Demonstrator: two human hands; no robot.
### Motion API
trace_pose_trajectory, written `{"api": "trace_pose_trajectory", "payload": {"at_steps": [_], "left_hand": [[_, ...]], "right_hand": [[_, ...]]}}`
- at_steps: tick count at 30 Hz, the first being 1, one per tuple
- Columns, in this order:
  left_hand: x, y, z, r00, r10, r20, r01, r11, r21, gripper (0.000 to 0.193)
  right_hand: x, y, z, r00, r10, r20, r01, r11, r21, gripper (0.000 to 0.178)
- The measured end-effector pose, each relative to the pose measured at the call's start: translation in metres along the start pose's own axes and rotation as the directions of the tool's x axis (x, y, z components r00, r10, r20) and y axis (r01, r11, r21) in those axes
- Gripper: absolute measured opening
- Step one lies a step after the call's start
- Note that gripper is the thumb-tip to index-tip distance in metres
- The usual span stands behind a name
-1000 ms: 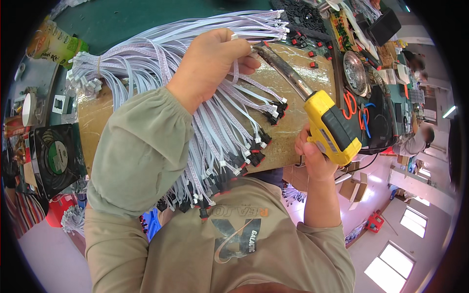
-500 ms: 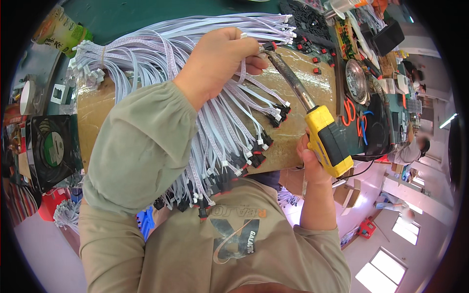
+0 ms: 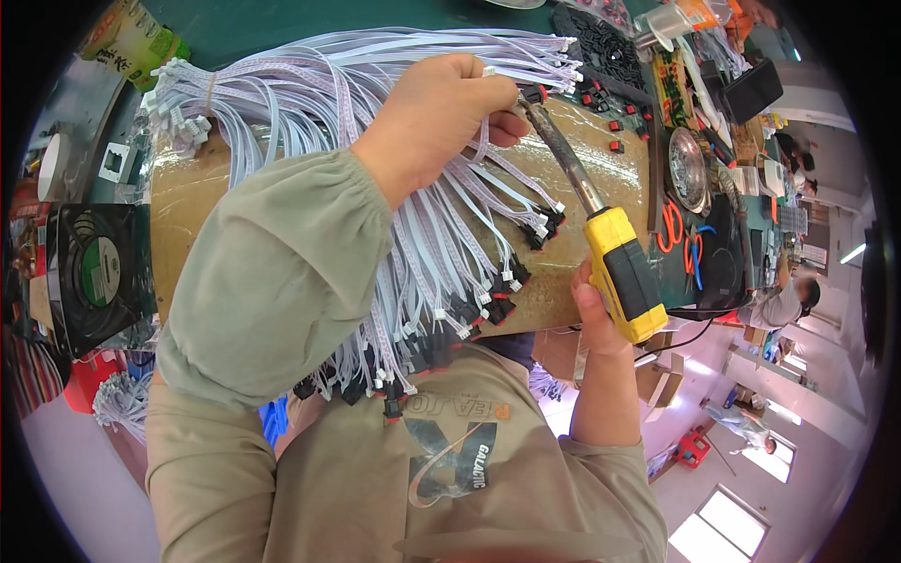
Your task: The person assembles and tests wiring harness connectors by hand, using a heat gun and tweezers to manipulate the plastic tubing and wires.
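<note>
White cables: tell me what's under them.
A shiny brown board shows on both sides of the cables; what lies beneath their middle is hidden by them and the left sleeve.

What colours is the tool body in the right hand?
The tool body is yellow and black, best seen in the head view.

Wide fisheye view in bright, diffuse indoor light. Windows point(image 3: 718, 524) at lower right are overexposed to white; a tube lamp point(image 3: 852, 254) glows at far right. Glossy film point(image 3: 610, 167) on the brown board point(image 3: 554, 281) shows small glints. Central flat cables point(image 3: 424, 246) appear sharp; the distant background softens, straight edges bow, and corners fall to black.
</note>
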State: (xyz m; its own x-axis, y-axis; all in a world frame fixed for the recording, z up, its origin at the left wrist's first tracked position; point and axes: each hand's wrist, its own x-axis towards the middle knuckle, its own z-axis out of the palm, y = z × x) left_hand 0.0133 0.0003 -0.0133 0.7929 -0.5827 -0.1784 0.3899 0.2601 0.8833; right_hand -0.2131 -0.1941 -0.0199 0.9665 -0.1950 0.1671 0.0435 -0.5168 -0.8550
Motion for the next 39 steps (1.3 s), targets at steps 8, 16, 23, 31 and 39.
{"api": "trace_pose_trajectory", "payload": {"at_steps": [8,16,23,31,39], "left_hand": [[0.000,0.000,-0.001,1.000,0.011,0.009,-0.011,1.000,0.004,0.018],[-0.003,0.004,0.002,1.000,0.011,0.026,-0.011,1.000,0.010,0.018],[-0.016,0.017,0.011,0.982,0.012,0.191,-0.030,0.996,0.090,0.013],[-0.017,0.015,0.013,0.952,-0.012,0.306,-0.035,0.988,0.147,0.009],[-0.018,0.017,0.011,0.964,0.003,0.267,-0.091,0.943,0.320,0.012]], "right_hand": [[-0.004,0.007,-0.002,0.998,0.059,-0.003,-0.058,0.992,0.109,0.044],[0.017,-0.043,0.008,0.983,0.062,-0.173,0.033,0.865,0.500,0.065],[0.084,-0.048,0.022,0.944,0.003,-0.330,0.005,1.000,0.022,0.050],[0.098,-0.050,0.038,0.968,0.108,-0.229,-0.052,0.970,0.236,0.027],[0.102,-0.048,0.034,0.960,0.080,-0.270,-0.046,0.991,0.129,0.031]]}}
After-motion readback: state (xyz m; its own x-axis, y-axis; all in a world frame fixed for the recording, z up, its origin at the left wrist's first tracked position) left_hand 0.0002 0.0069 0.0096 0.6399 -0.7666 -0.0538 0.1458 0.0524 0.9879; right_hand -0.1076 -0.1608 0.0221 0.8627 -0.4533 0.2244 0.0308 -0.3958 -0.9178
